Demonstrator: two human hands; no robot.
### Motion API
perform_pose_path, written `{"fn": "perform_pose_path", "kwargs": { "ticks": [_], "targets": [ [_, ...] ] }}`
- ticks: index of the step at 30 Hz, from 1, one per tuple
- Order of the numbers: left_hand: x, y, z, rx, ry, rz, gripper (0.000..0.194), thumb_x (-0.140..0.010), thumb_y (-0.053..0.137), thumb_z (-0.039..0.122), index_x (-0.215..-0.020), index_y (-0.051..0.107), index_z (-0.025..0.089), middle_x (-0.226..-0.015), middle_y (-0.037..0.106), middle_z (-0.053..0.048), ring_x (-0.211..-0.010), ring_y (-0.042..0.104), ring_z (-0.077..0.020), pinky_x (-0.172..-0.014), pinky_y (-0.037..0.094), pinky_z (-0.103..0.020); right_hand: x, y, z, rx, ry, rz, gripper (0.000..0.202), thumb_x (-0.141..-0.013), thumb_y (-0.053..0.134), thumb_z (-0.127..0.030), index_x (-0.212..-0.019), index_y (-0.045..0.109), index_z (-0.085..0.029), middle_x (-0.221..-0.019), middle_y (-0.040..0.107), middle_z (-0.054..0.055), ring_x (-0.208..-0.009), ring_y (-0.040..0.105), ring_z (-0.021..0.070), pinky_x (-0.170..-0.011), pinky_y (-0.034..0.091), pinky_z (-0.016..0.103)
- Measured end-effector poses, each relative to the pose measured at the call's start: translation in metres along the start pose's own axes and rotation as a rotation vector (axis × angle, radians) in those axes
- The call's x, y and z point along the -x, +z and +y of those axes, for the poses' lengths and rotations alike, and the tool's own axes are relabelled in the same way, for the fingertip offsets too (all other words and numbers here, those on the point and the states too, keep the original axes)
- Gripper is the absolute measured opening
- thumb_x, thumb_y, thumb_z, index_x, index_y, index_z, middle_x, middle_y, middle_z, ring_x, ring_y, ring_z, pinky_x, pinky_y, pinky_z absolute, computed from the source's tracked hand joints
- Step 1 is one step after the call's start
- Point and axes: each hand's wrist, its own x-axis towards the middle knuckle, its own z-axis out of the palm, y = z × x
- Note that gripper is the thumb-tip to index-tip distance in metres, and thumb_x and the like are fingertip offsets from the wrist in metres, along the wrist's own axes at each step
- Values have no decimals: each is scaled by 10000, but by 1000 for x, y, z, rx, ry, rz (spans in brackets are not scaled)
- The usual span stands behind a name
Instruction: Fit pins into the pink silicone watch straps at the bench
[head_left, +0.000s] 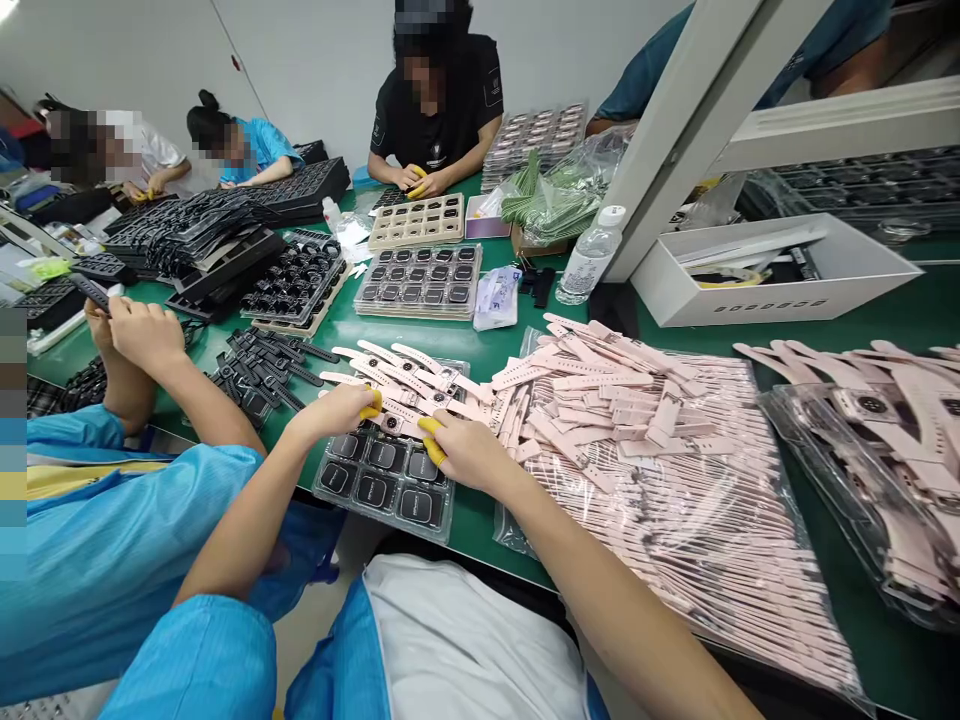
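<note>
Between my two hands is a smartwatch (392,421) with a pink strap, its sensor back facing up. My left hand (339,410) pinches it from the left, and my right hand (469,452) grips its strap from the right. Yellow finger covers are on fingertips of both hands. Just below lies a clear plastic tray (379,520) with dark square watch faces in its pockets. More pink-strapped watches (409,367) lie on the tray's far part, beyond my hands. To the right, loose pink straps (622,385) are heaped on a big clear bag of straps (675,540).
A co-worker's hands (139,325) hold a dark strap at left, near a pile of black-strapped watches (262,370). Ahead stand a stacked tray of watch faces (416,280), a water bottle (592,255) and a white box (780,300). Bagged pink watches (877,440) sit far right.
</note>
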Motion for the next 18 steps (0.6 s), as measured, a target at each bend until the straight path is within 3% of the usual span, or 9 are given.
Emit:
{"fn": "perform_pose_path", "kwargs": {
  "ticks": [5,11,14,18],
  "targets": [
    [-3,5,-6,-62,-14,16,257,-983,471,169,-1053,719,182,-1048,649,-103,-875,646,-239,-759,453,-314,-1,0,-2,63,-13,-43,258,-1051,513,-375,-1089,661,-168,-1109,648,114,-793,639,207,-619,383,310],
    [-15,14,-12,-74,-4,80,217,-938,515,95,-1007,712,151,-1048,631,-118,-882,634,-257,-843,459,-371,-1,-2,-3,91,20,-44,196,-1017,508,-278,-1074,657,-163,-1112,643,110,-770,628,196,-591,357,312],
    [-17,23,-10,-69,-48,129,168,-936,548,104,-1008,693,146,-1080,639,-124,-961,636,-267,-915,468,-396,2,-2,-4,113,32,-34,148,-964,516,-215,-982,652,-160,-1045,640,97,-740,621,192,-570,340,321],
    [-5,42,-3,-96,-149,235,198,-1006,545,229,-1134,675,154,-1186,638,-151,-1208,567,-310,-1105,408,-475,6,3,9,98,27,29,165,-952,482,-208,-914,639,-176,-1021,624,85,-684,614,178,-541,348,316]
  ]
}}
